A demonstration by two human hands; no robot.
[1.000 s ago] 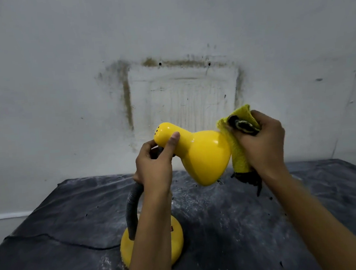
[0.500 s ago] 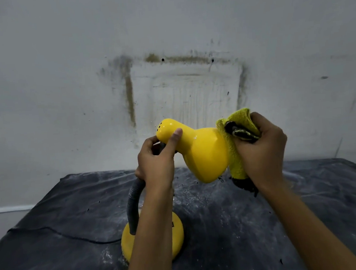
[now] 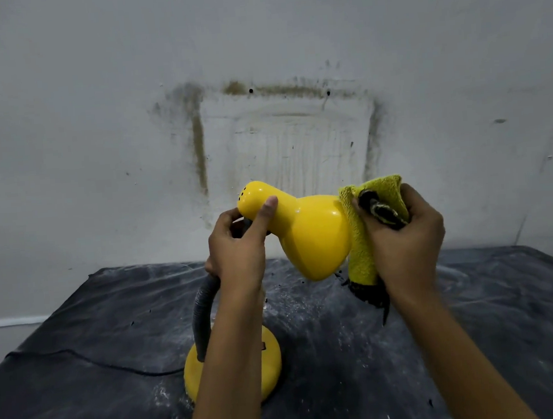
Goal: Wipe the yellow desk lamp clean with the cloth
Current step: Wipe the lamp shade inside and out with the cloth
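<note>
Though partly behind forearm (image 3: 227, 362), lamp base (image 3: 271, 366) on dusty table (image 3: 428, 346).

A dull grey-white plastered wall (image 3: 96, 124) fills the upper view, marked by a rectangular outline of brownish grime (image 3: 199, 155) with small dark holes near its top edge. Below, a table under a black sheet (image 3: 492, 324) is streaked with whitish dust (image 3: 312, 305). A pale skirting strip (image 3: 12, 321) runs at left. The light is dim and even
</note>
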